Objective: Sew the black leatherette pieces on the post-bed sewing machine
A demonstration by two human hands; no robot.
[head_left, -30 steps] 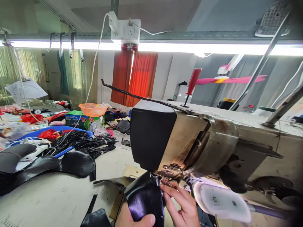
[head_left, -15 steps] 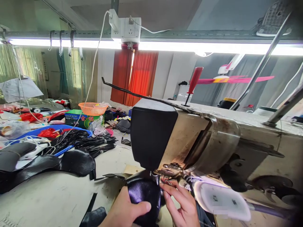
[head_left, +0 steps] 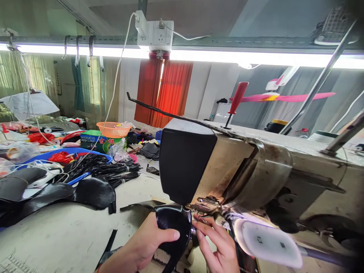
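A glossy black leather piece (head_left: 172,220) with a curved edge lies under the head of the sewing machine (head_left: 186,163). Its edge meets the needle area (head_left: 191,215). My left hand (head_left: 150,240) grips this piece from the left, thumb flat on top and fingers hidden beneath. On the other side, my right hand (head_left: 217,240) has its thumb and fingertips drawn together right beside the needle area. What those fingertips hold, if anything, is too small to make out.
Black leather pieces (head_left: 93,192) and a bundle of thin black strips (head_left: 122,170) lie on the left of the white table (head_left: 65,235). Behind them are a blue tray (head_left: 107,156) and an orange basket (head_left: 113,131). A lit lamp (head_left: 267,242) is right of my right hand.
The leather piece has turned under the machine head, its lower end now trailing down beneath my left hand. My left hand has shifted slightly with it; my right hand stays by the needle.
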